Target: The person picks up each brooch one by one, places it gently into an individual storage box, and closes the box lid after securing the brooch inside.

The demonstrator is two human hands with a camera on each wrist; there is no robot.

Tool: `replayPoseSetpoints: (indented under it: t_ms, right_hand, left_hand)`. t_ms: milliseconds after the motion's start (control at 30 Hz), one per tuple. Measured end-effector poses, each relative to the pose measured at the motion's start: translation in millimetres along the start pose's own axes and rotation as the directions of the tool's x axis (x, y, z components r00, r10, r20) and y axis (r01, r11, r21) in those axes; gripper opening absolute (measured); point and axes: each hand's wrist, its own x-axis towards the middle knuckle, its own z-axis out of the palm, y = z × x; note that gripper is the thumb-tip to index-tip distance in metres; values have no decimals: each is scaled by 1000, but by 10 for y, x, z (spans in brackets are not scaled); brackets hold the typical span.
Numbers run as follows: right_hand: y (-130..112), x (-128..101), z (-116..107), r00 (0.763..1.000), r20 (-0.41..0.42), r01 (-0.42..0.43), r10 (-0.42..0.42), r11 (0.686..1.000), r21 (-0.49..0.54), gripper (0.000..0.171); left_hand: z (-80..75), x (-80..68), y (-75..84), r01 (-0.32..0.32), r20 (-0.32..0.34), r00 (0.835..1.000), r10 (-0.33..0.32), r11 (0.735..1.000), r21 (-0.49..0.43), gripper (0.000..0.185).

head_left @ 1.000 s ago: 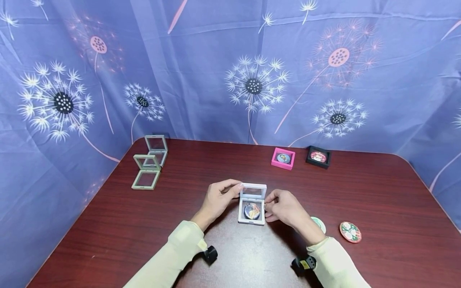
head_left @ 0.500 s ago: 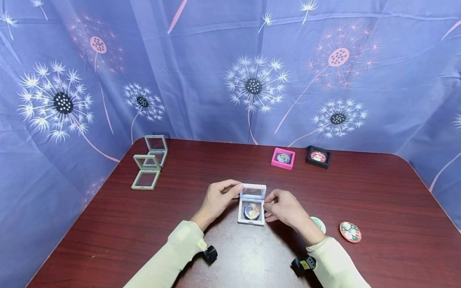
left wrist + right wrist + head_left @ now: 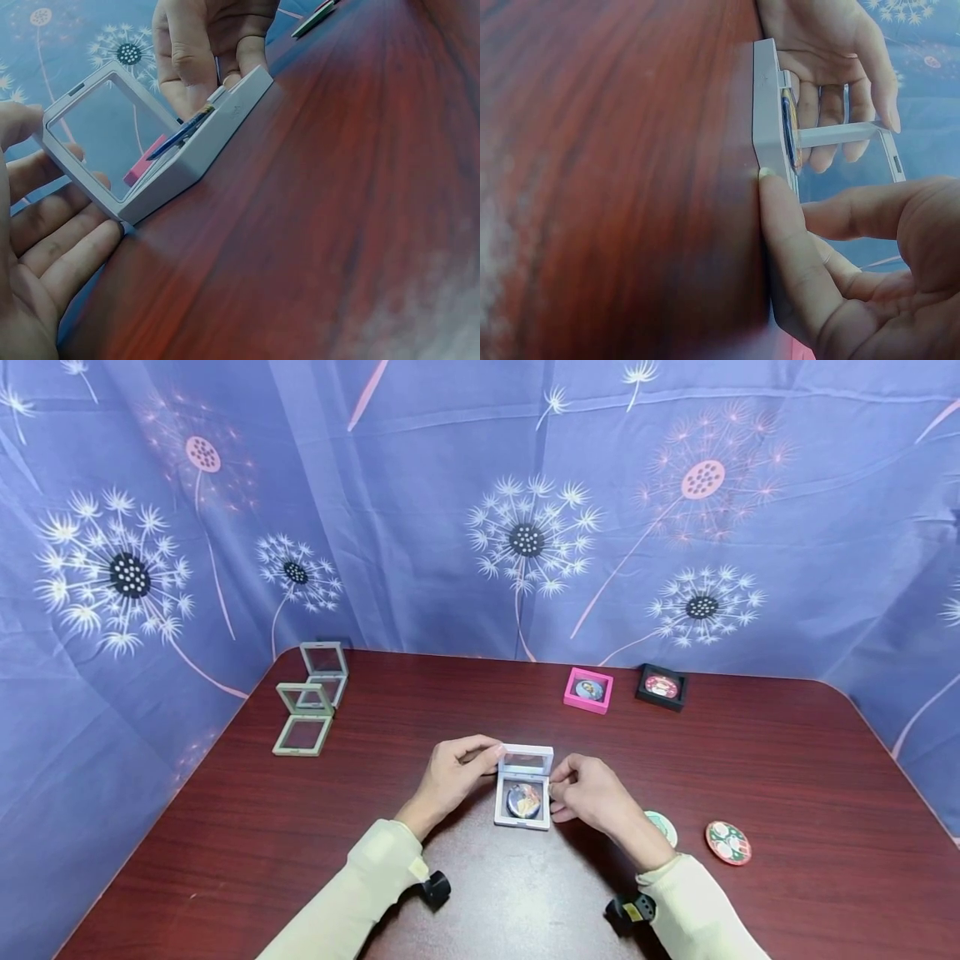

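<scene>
Fingers of both hands pinch the white case point(image 3: 524, 785) — badge point(image 3: 524, 799) half-hidden (edge-on).

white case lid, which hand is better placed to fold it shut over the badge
Left, probably. The left hand already pinches the raised lid, while the right hand steadies the base holding the badge.

- The open display case point(image 3: 523, 787) was white, with a multicoloured round badge point(image 3: 524, 800) inside.
- The surface point(image 3: 787, 760) was dark reddish wood grain.
- The backdrop curtain point(image 3: 420, 510) was blue-violet, printed with white and pink dandelions.
- Two open cases point(image 3: 311, 697) were pale grey-green.
- One closed case point(image 3: 588, 690) was pink, another point(image 3: 661, 687) black.
- A loose badge point(image 3: 727, 842) showed red, green and white.
- The sleeves point(image 3: 360, 893) were cream.
</scene>
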Motion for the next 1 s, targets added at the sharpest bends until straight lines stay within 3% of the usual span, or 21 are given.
replayPoseSetpoints:
  t_ms: [700, 1000]
  right_hand:
    - [6, 2, -4, 1000, 6, 3, -3, 1000, 8, 4]
    - [5, 0, -9, 1000, 7, 7, -7, 1000, 4, 4]
  left_hand:
    - [-110, 15, 42, 91, 138, 987, -86, 995, -34, 26]
    - [-175, 39, 21, 41, 228, 973, -44, 999, 21, 22]
